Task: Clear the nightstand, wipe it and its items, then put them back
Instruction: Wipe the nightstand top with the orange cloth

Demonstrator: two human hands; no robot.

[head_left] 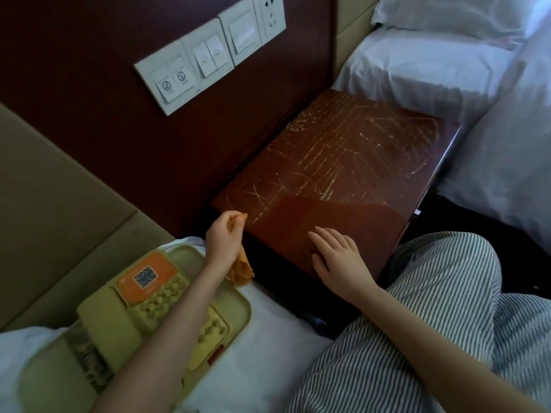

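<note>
The fingers of my left hand (222, 236) were curled, pinching an orange cloth (241, 271) at the near left corner of the nightstand (343, 162), with the rest of the cloth hanging crumpled below my wrist. My right hand (337, 257) lay flat on the near edge of the top, fingers straight and slightly spread. The top was glossy reddish-brown wood, square-cornered and crossed by many pale scratches. To my left, on the white bedsheet (268, 323), lay the pale yellow plastic telephone (143, 296) with an orange label and rounded buttons. It seemed to sit in a shallow tray of the same colour, though that rim may have been its own base.
</note>
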